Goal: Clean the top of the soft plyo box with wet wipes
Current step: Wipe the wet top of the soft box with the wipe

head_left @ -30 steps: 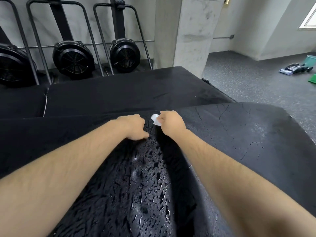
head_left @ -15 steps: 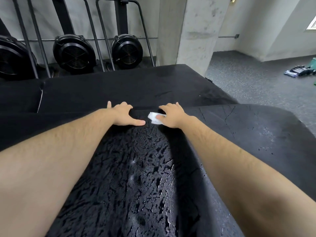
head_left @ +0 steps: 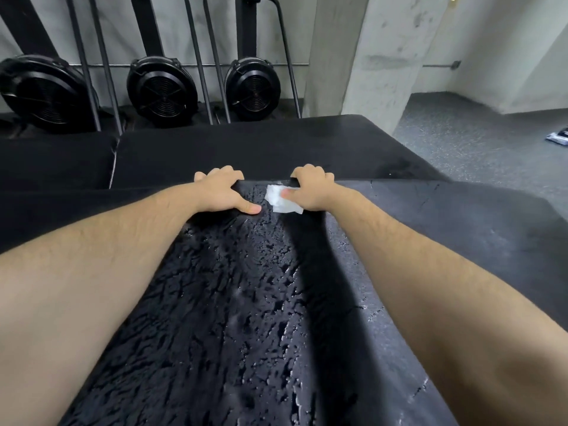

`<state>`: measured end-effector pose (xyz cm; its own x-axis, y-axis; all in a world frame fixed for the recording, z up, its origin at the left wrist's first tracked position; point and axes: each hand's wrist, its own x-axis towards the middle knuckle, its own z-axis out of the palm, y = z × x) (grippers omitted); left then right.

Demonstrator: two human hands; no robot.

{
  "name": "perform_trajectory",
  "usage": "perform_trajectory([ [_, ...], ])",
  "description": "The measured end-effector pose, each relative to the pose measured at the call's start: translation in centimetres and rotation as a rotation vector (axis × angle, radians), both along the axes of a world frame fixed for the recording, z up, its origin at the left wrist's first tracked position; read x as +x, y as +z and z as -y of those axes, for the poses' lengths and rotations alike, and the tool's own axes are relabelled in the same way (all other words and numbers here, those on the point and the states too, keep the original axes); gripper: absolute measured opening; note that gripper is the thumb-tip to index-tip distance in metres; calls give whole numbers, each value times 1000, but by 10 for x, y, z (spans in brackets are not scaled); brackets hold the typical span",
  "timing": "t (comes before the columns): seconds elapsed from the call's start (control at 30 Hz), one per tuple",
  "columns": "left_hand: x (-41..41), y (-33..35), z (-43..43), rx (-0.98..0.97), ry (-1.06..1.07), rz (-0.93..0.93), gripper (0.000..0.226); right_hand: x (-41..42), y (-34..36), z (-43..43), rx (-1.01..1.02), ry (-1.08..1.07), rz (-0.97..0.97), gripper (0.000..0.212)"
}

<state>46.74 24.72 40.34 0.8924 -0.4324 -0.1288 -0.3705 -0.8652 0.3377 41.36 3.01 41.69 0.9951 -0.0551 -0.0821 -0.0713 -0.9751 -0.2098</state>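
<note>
The black soft plyo box [head_left: 445, 229] fills the lower view, and its cracked top is wet and glistening down the middle. My left hand [head_left: 222, 192] grips the box's far edge, fingers curled over it and thumb flat on top. Close by on the right, my right hand [head_left: 316, 192] also hooks its fingers over that edge. Its thumb pins a small crumpled white wet wipe [head_left: 276, 199] against the top. Both forearms stretch across the box.
A lower black box [head_left: 246, 149] adjoins the far edge, with another [head_left: 52, 161] to its left. Three black fan machines [head_left: 163, 87] stand against the wall behind. A concrete pillar [head_left: 368, 56] rises at right. A wipes pack [head_left: 558, 141] lies on the grey floor.
Both hands have slid forward across the wet top to the far edge, and their fingers now curl over it. The wipe moved along under my right hand.
</note>
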Motion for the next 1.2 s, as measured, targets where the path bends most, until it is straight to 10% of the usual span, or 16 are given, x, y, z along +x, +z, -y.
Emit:
perform_trajectory([
  [0.4,-26,42,-224,213,305,-106,94,25,4,-227,69,262,25,58],
  [0.9,-90,6,-178,335,96,-108,99,-8,-38,-184,-15,-33,253,38],
  [1.2,-90,1,-162,413,125,-137,89,-11,-53,-211,173,195,282,28],
])
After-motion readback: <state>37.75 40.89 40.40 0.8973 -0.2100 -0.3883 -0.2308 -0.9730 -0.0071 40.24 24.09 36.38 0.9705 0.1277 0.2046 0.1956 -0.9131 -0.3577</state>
